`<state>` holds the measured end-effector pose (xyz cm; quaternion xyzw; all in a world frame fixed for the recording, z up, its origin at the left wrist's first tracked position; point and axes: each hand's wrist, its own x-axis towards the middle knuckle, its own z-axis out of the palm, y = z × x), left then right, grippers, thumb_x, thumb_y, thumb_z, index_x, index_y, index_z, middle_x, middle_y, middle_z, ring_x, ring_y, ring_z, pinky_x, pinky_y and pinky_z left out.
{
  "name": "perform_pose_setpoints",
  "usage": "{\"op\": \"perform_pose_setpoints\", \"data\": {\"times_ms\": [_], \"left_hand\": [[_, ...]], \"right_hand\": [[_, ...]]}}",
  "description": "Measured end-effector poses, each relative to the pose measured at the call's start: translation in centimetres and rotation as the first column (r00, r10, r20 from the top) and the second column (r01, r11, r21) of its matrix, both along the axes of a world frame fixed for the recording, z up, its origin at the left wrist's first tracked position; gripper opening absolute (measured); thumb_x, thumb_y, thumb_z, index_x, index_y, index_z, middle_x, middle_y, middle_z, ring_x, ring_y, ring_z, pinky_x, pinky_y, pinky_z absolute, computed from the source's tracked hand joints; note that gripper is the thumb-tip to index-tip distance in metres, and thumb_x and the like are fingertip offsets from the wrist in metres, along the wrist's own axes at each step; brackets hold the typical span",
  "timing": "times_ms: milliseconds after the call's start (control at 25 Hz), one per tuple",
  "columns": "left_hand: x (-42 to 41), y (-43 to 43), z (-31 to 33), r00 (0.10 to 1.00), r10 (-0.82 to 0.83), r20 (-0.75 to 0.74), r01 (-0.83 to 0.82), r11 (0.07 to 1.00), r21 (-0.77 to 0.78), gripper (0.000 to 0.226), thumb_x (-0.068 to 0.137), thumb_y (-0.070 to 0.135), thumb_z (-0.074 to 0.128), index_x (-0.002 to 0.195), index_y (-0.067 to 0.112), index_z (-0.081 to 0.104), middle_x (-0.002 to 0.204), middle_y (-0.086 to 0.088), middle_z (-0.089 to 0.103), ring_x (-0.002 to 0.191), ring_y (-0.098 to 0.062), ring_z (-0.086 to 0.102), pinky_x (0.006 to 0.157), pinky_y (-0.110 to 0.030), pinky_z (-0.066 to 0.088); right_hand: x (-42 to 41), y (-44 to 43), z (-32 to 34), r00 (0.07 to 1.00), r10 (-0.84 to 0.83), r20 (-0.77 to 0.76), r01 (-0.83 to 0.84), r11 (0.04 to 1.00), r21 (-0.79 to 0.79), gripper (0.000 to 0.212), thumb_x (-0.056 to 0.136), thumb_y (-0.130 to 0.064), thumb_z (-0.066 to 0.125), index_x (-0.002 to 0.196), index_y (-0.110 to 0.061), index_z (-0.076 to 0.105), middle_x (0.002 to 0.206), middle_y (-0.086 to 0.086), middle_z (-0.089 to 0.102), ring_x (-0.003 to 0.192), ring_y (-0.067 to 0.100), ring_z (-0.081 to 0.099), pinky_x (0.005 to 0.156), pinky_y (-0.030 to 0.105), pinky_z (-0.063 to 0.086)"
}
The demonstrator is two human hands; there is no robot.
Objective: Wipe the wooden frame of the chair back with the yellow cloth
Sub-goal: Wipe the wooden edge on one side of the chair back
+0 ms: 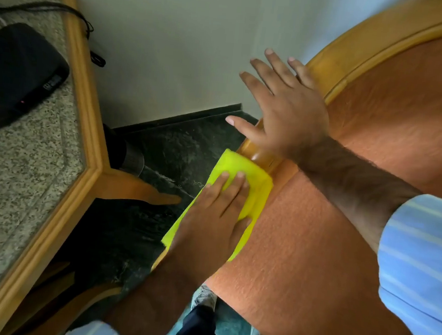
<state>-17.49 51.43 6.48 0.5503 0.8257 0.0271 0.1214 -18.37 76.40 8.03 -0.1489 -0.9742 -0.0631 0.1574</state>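
The chair back has a curved wooden frame (357, 59) around orange upholstery (315, 242). A yellow cloth (251, 178) is wrapped over the frame's left edge. My left hand (218, 212) lies flat on the cloth and presses it against the frame, fingers pointing up. My right hand (286, 109) rests higher on the frame with its fingers spread wide, holding nothing; its forearm crosses the upholstery from a blue striped sleeve (419, 265).
A granite-topped table with a wooden rim (85, 118) stands at the left, close to the chair. On it lie a black device (17, 74) and a black cable (75, 18). Dark stone floor (179, 147) and a white wall lie between. My shoes (206, 297) show below.
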Motion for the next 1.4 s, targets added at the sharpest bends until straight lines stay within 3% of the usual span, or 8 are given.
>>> {"op": "perform_pose_setpoints", "data": {"times_ms": [120, 320, 600, 720, 920, 1080, 1200, 1400], "left_hand": [[-0.4, -0.2, -0.6, 1.0, -0.015, -0.009, 0.015, 1.0, 0.006, 0.06, 0.108, 0.042, 0.039, 0.159, 0.01, 0.031, 0.169, -0.007, 0.027, 0.157, -0.028, 0.025, 0.124, -0.046, 0.034], [1.7, -11.1, -0.2, 0.985, -0.12, -0.122, 0.111, 0.991, -0.076, 0.064, 0.103, 0.048, 0.044, 0.153, 0.009, 0.043, 0.164, -0.009, 0.032, 0.15, -0.031, 0.04, 0.115, -0.046, 0.043], [-0.2, 0.6, -0.7, 0.999, 0.048, 0.018, -0.049, 0.996, 0.068, 0.065, 0.105, 0.047, 0.047, 0.156, 0.007, 0.037, 0.166, -0.011, 0.032, 0.156, -0.031, 0.027, 0.122, -0.049, 0.036], [-0.8, -2.3, -0.9, 1.0, -0.026, 0.016, 0.024, 0.995, 0.098, 0.064, 0.104, 0.045, 0.051, 0.154, 0.005, 0.042, 0.164, -0.011, 0.038, 0.153, -0.031, 0.033, 0.12, -0.048, 0.04], [0.2, -12.1, 0.7, 0.992, -0.119, -0.038, 0.117, 0.992, -0.041, 0.065, 0.106, 0.054, 0.038, 0.153, 0.01, 0.044, 0.164, -0.006, 0.04, 0.154, -0.026, 0.032, 0.115, -0.043, 0.044], [-1.2, -4.3, 0.5, 0.996, -0.075, -0.056, 0.08, 0.993, 0.084, 0.058, 0.103, 0.049, 0.05, 0.142, 0.007, 0.058, 0.154, -0.011, 0.054, 0.146, -0.03, 0.046, 0.112, -0.044, 0.05], [-1.7, 0.9, 0.6, 1.0, 0.009, 0.03, -0.013, 0.993, 0.116, 0.062, 0.103, 0.049, 0.051, 0.149, 0.007, 0.049, 0.162, -0.01, 0.042, 0.152, -0.029, 0.036, 0.121, -0.044, 0.04], [-0.3, -6.9, 0.7, 0.993, -0.094, -0.073, 0.093, 0.996, -0.016, 0.061, 0.104, 0.049, 0.043, 0.147, 0.008, 0.054, 0.158, -0.01, 0.048, 0.148, -0.03, 0.043, 0.112, -0.045, 0.049]], "right_hand": [[-0.1, 0.1, 0.1, 1.0, -0.004, -0.005, 0.004, 1.0, 0.005, 0.083, 0.097, -0.079, 0.03, 0.149, -0.017, 0.05, 0.16, 0.007, 0.049, 0.157, 0.027, 0.033, 0.126, 0.051, 0.028], [0.1, 0.2, 0.8, 0.999, 0.001, 0.035, -0.001, 1.0, -0.02, 0.085, 0.098, -0.079, 0.029, 0.153, -0.016, 0.043, 0.164, 0.01, 0.043, 0.159, 0.028, 0.027, 0.128, 0.053, 0.025], [-0.1, 0.1, 0.3, 1.0, 0.008, -0.012, -0.008, 1.0, -0.013, 0.085, 0.097, -0.079, 0.031, 0.151, -0.016, 0.048, 0.162, 0.009, 0.047, 0.158, 0.027, 0.031, 0.126, 0.053, 0.027], [-0.1, 0.2, 0.3, 1.0, 0.002, 0.014, -0.002, 1.0, -0.005, 0.086, 0.097, -0.08, 0.03, 0.152, -0.016, 0.045, 0.162, 0.01, 0.046, 0.158, 0.028, 0.03, 0.127, 0.053, 0.027], [-0.2, 0.4, 0.7, 0.999, -0.01, 0.053, 0.012, 1.0, -0.028, 0.088, 0.097, -0.08, 0.028, 0.155, -0.016, 0.039, 0.166, 0.011, 0.04, 0.16, 0.028, 0.024, 0.129, 0.053, 0.023], [-0.3, 0.4, 0.4, 1.0, -0.004, 0.024, 0.005, 1.0, -0.027, 0.087, 0.096, -0.08, 0.029, 0.154, -0.016, 0.041, 0.165, 0.011, 0.042, 0.159, 0.028, 0.027, 0.127, 0.054, 0.025], [-0.3, 0.2, 0.2, 1.0, 0.005, 0.01, -0.005, 1.0, -0.013, 0.086, 0.097, -0.08, 0.03, 0.153, -0.016, 0.044, 0.163, 0.01, 0.045, 0.158, 0.027, 0.029, 0.127, 0.053, 0.027], [-0.2, 0.2, 0.7, 0.999, 0.003, 0.041, -0.002, 1.0, -0.019, 0.087, 0.096, -0.08, 0.031, 0.154, -0.015, 0.042, 0.165, 0.011, 0.042, 0.159, 0.029, 0.028, 0.127, 0.053, 0.026]]}}
